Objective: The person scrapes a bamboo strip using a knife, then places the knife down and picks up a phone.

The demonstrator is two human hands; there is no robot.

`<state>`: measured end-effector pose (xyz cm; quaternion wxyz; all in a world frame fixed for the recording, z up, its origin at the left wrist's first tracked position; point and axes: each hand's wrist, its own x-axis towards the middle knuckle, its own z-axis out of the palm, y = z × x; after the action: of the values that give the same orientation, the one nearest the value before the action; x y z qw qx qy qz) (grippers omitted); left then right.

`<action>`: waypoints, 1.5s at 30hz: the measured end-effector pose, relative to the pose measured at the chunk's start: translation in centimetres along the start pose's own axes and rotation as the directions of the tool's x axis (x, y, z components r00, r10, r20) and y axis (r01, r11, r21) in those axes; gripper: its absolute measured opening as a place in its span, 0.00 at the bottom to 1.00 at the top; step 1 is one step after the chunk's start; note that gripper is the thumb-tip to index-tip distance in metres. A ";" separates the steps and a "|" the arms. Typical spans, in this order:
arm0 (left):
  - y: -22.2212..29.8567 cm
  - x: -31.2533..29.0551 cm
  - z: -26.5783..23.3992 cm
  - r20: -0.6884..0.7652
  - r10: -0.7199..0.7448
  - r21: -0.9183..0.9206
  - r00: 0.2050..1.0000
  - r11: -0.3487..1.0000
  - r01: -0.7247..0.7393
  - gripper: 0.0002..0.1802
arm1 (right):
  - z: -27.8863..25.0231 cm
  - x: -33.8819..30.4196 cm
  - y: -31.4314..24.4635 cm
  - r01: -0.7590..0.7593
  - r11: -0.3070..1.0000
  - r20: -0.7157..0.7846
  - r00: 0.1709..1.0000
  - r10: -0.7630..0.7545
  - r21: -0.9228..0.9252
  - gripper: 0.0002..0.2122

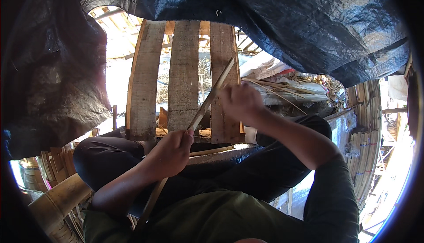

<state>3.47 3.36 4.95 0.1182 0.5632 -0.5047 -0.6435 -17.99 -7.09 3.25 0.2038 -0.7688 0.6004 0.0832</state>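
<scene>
Tan strip clasped in left hand; right hand curled alongside.

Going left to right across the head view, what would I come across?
Thick bamboo pole, left hand closed around a long thin strip, right hand, which is blurred, then the stacked slats near the right edge.

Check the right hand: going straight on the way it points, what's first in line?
Likely the pale strip, just ahead of the right hand. Blur and unclear depth hide whether they touch; beyond it, across a gap, lies the middle plank.
</scene>
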 end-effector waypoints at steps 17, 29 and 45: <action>-0.2 -1.3 1.0 -0.085 0.393 0.499 0.915 0.812 -0.303 0.11 | 2.0 3.6 8.0 0.038 0.968 -0.356 0.925 -0.129 -0.250 0.21; 0.0 -0.9 0.6 -0.100 0.309 0.453 0.946 0.861 -0.233 0.15 | 3.0 4.2 7.4 -0.033 0.996 -0.394 0.919 -0.001 -0.080 0.14; -0.5 -0.2 0.7 -0.017 0.198 0.078 0.980 0.978 -0.196 0.24 | 1.8 -3.1 -0.6 0.211 0.978 -0.130 0.969 -0.209 0.001 0.23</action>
<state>3.11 4.11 4.56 0.1661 0.5224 -0.5804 -0.6022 -18.02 -3.42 2.89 0.1777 -0.8302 0.5284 0.0067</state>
